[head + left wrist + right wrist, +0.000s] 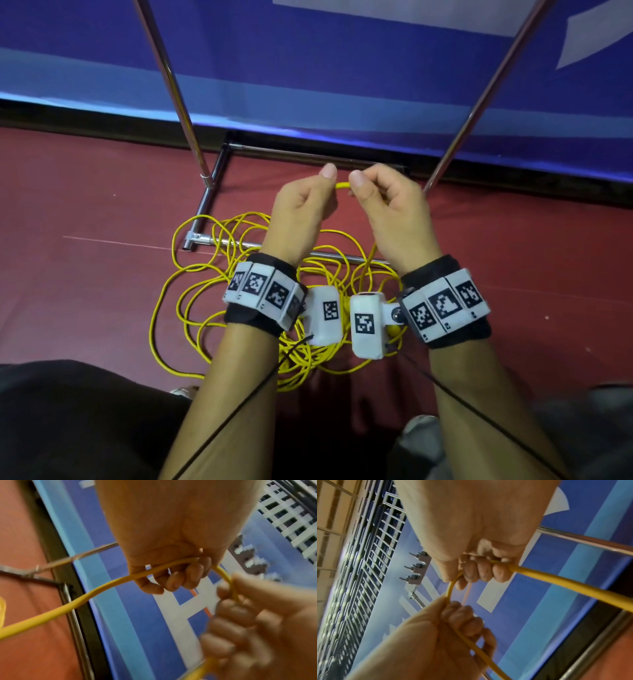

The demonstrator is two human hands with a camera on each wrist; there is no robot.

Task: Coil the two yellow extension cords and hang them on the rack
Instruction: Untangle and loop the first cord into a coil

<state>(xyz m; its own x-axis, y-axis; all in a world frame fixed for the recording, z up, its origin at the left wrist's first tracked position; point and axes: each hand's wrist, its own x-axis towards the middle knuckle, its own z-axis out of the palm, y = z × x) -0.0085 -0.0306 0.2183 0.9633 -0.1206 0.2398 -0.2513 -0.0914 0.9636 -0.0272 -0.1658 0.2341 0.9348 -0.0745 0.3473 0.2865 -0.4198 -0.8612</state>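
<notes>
Two hands are raised close together over the floor, each closed on the same stretch of yellow cord [342,185]: the left hand [301,205] has its fingers curled round it with the thumb up, and the right hand [388,202] pinches it just beside, so a short arch of cord bridges the gap between them. Below the wrists the rest of the yellow cords [212,274] lie in a loose tangled heap on the red floor [85,274], partly draped over the lower bar of the metal rack [202,202], whose two slanted poles rise on either side. Whether the heap is one cord or both I cannot tell. Judging from this, coiling has barely begun. To do it well, the left hand should serve as the anchor that collects the loops, while the right slides out along the cord, draws off an even length and brings it back, adding a slight twist so each loop lies flat. Pulling gently matters, since the strands cross each other and the rack bar and could snag or knot.
</notes>
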